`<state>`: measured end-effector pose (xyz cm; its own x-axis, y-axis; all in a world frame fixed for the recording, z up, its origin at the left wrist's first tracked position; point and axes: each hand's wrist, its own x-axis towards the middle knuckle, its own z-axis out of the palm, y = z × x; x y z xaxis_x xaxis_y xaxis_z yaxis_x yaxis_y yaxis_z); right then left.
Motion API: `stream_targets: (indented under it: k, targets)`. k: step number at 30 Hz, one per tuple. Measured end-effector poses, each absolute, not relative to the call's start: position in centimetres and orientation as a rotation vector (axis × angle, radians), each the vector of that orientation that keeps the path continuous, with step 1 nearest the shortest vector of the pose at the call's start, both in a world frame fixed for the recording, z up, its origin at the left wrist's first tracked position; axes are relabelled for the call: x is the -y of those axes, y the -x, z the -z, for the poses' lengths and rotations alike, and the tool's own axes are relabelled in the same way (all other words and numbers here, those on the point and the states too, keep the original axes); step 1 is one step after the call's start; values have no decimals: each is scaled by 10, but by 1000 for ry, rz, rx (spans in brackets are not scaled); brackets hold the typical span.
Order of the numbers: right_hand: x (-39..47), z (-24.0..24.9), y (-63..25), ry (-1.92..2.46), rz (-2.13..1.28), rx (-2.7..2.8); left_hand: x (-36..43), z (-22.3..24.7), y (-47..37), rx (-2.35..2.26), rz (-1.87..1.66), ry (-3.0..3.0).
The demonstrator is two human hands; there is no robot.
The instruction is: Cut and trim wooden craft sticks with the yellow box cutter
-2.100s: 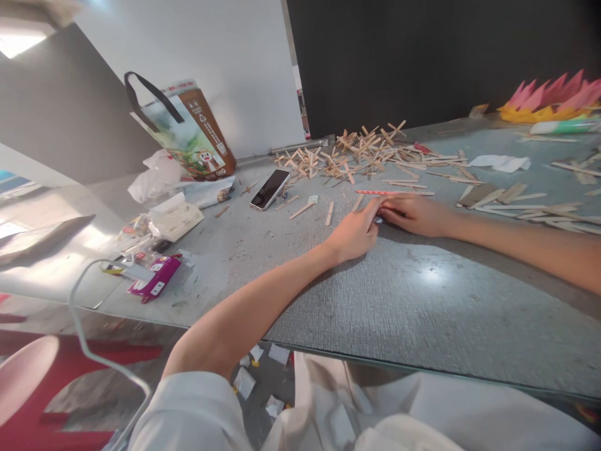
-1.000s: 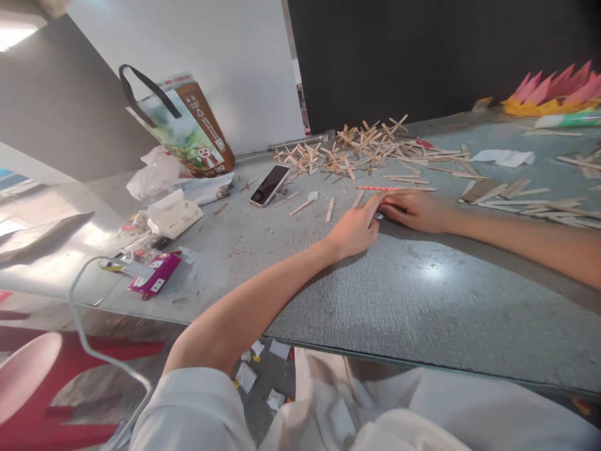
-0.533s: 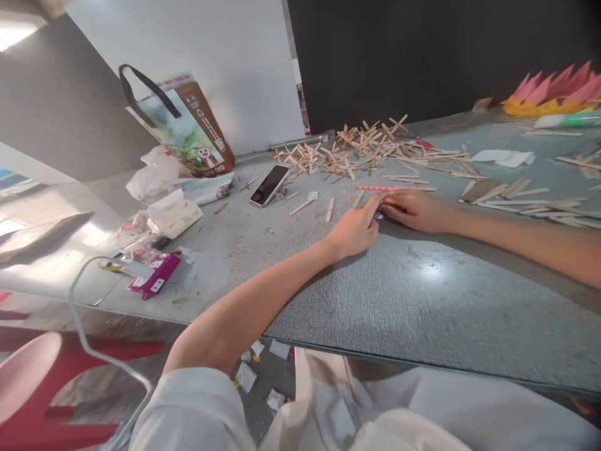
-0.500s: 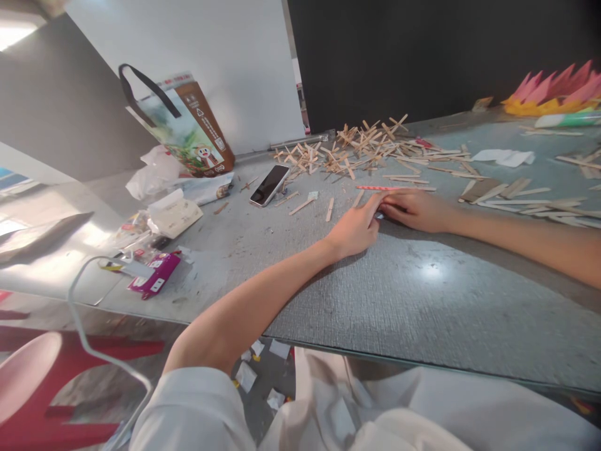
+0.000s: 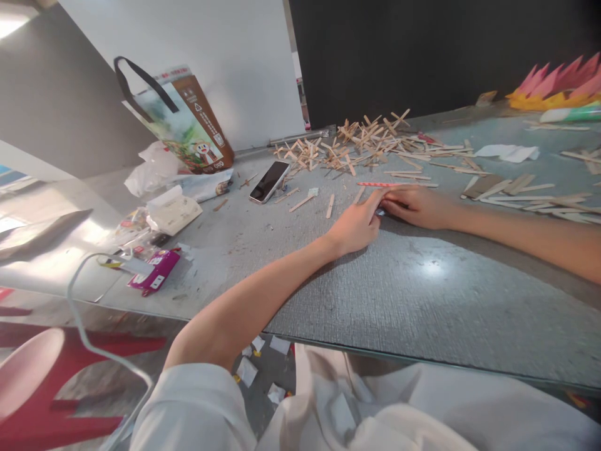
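Observation:
My left hand and my right hand meet on the grey table, fingertips touching. Both have bent, closed fingers. A small pale bluish scrap shows between them; the fingers hide most of it, so I cannot make out what it is. Just beyond the fingers lies a thin red-and-white striped stick, its right part beside a plain wooden stick. One loose craft stick lies left of my left hand, and another is close behind its knuckles.
Many crossed craft sticks are heaped at the back. More sticks lie at the right, near a white tissue. A phone, a carrier bag and a purple packet are on the left. A pink-and-yellow paper flower stands far right.
The view has shifted very slightly. My hands keep the same place and grasp, and nothing on the table has visibly moved.

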<state>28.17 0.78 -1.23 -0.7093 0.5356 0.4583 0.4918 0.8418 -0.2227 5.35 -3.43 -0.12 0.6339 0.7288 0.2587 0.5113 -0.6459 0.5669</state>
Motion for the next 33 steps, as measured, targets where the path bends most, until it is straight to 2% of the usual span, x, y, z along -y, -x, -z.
stream_targets:
  k: [33]
  targets:
    - [-6, 12, -282, 819, -219, 2458, 37, -2, -53, -984, -616, -2421]
